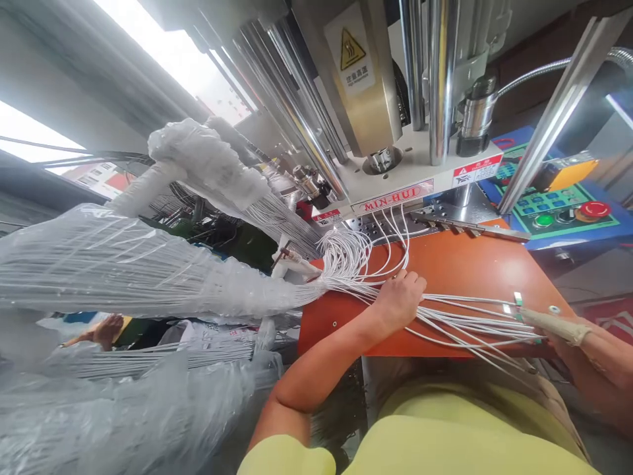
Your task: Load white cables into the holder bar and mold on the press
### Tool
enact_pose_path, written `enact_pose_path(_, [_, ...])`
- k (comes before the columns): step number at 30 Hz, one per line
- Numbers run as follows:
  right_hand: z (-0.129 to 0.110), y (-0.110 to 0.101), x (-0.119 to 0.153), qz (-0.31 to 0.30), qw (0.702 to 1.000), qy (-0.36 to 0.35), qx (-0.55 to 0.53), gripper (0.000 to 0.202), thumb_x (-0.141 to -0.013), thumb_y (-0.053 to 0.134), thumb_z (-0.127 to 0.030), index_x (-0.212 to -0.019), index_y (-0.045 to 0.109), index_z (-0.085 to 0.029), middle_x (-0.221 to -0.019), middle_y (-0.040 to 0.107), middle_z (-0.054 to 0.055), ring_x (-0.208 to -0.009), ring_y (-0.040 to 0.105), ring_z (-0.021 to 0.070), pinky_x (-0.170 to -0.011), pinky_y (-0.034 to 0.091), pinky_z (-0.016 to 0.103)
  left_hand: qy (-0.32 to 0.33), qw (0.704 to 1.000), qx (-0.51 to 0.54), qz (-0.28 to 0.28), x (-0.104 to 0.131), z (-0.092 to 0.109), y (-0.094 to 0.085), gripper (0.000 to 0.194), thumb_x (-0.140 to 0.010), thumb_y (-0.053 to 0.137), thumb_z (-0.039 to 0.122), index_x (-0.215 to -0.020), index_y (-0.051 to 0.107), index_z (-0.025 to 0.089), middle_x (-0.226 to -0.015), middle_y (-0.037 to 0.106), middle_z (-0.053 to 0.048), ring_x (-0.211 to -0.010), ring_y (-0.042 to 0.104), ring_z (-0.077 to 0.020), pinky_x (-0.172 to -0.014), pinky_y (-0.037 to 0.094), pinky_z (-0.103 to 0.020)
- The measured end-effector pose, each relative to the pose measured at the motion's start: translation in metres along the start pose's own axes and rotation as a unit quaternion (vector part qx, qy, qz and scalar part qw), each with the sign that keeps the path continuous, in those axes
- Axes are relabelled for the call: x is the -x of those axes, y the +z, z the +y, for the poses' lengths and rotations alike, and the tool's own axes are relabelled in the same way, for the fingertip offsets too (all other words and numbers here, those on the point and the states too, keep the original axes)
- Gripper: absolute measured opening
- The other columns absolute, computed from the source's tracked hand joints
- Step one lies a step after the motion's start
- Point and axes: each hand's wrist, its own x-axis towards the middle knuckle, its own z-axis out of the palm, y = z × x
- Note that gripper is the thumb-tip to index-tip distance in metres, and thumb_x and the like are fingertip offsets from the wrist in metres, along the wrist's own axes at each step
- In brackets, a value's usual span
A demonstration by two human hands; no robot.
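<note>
A bundle of thin white cables (pixel 459 323) runs across an orange board (pixel 475 264). My left hand (pixel 401 298) is closed around the cables near the middle of the board. At the board's right end my right hand (pixel 568 336), partly wrapped in a pale covering, is by the cable ends, where small green and white pieces show; its fingers are largely hidden. Looped white cables (pixel 346 254) lie at the board's left. A few cables curve up to the front edge of the machine (pixel 395 198).
Plastic-wrapped cable bundles (pixel 148 264) fill the left side. A slotted metal bar (pixel 475 229) lies along the board's back edge. The control panel (pixel 558 211) with green and red buttons stands right. Another person's hand (pixel 106 332) shows at lower left.
</note>
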Motion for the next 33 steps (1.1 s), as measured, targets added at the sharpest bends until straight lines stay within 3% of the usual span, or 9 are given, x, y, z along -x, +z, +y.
enact_pose_path(5, [0.005, -0.002, -0.008, -0.008, 0.999, -0.035, 0.016, 0.043, -0.098, 0.043, -0.034, -0.141, 0.046, -0.04, -0.124, 0.064, -0.002, -0.096, 0.067, 0.0156, -0.078, 0.051, 0.027, 0.007, 1.0, -0.003, 0.009, -0.004, -0.002, 0.004, 0.005, -0.094, 0.049, 0.019, -0.096, 0.052, 0.017, -0.103, 0.057, -0.007, -0.1, 0.052, -0.0216, -0.089, 0.047, -0.033])
enact_pose_path(10, [0.001, -0.011, -0.023, -0.015, 0.999, -0.042, -0.018, 0.038, -0.099, 0.042, -0.034, -0.135, 0.052, -0.035, -0.127, 0.062, 0.0, -0.099, 0.065, 0.0145, -0.083, 0.047, 0.025, 0.056, 0.997, 0.045, 0.038, -0.003, 0.008, -0.004, 0.024, -0.089, 0.062, 0.037, -0.102, 0.053, 0.019, -0.106, 0.057, -0.005, -0.104, 0.05, -0.0222, -0.09, 0.046, -0.033])
enact_pose_path(16, [-0.012, -0.011, -0.031, 0.008, 0.997, -0.064, -0.032, 0.039, -0.097, 0.043, -0.03, -0.135, 0.053, -0.035, -0.119, 0.066, 0.002, -0.088, 0.068, 0.0144, -0.077, 0.05, 0.025, 0.057, 0.996, 0.056, 0.042, -0.01, 0.012, -0.002, 0.022, -0.087, 0.065, 0.03, -0.102, 0.054, 0.019, -0.106, 0.058, -0.005, -0.101, 0.052, -0.022, -0.088, 0.047, -0.033])
enact_pose_path(20, [0.0, -0.007, -0.021, -0.005, 1.0, -0.031, -0.003, 0.039, -0.097, 0.043, -0.034, -0.134, 0.054, -0.037, -0.121, 0.065, -0.001, -0.087, 0.069, 0.0147, -0.078, 0.051, 0.025, 0.067, 0.993, 0.077, 0.051, -0.011, 0.006, 0.001, 0.032, -0.085, 0.067, 0.03, -0.111, 0.052, 0.017, -0.111, 0.058, -0.006, -0.102, 0.052, -0.0222, -0.093, 0.046, -0.034])
enact_pose_path(24, [0.011, -0.006, -0.015, -0.032, 0.999, -0.014, 0.006, 0.039, -0.098, 0.041, -0.035, -0.134, 0.054, -0.039, -0.125, 0.064, -0.005, -0.097, 0.067, 0.0138, -0.084, 0.05, 0.022, 0.058, 0.992, 0.1, 0.051, -0.008, 0.006, -0.001, 0.047, -0.082, 0.071, 0.036, -0.12, 0.048, 0.017, -0.117, 0.057, -0.007, -0.105, 0.052, -0.0236, -0.096, 0.047, -0.036])
enact_pose_path(33, [0.005, -0.006, -0.018, -0.014, 0.999, -0.026, -0.038, 0.037, -0.097, 0.042, -0.033, -0.132, 0.056, -0.033, -0.121, 0.066, -0.004, -0.098, 0.066, 0.0125, -0.086, 0.047, 0.021, 0.036, 0.997, 0.066, 0.03, -0.016, 0.006, -0.003, 0.032, -0.084, 0.067, 0.029, -0.11, 0.052, 0.018, -0.11, 0.057, -0.007, -0.105, 0.053, -0.0236, -0.091, 0.048, -0.035])
